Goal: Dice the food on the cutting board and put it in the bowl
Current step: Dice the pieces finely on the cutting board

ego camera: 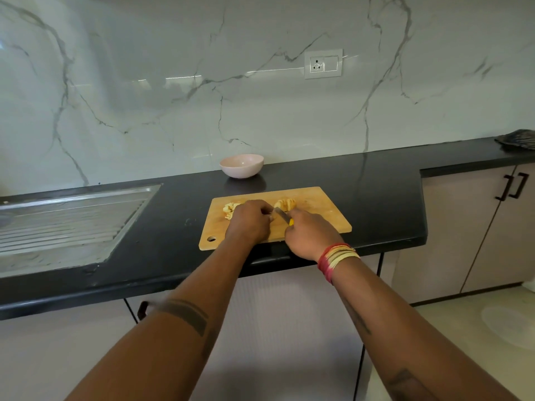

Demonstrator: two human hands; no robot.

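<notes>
1. A wooden cutting board [318,209] lies on a black counter [376,192], near the front edge.
2. Two little heaps of pale yellow food sit on the far part of the board. The left heap [230,210] is partly hidden behind the left hand. The right heap [286,204] is sliced.
3. The left hand [251,220] rests on the board with its fingers curled down. I cannot tell if it is holding any food.
4. The right hand [311,231] has its fingers wrapped around the yellow handle of a knife [282,215]. The blade points toward the left hand, just in front of the right heap.
5. A pink bowl [241,165] stands behind the board, close to the marble wall [173,82]. It does not touch the board.
6. A steel sink drainboard [66,221] is on the left.
7. Red and yellow threads [337,260] are tied on the right wrist.
</notes>
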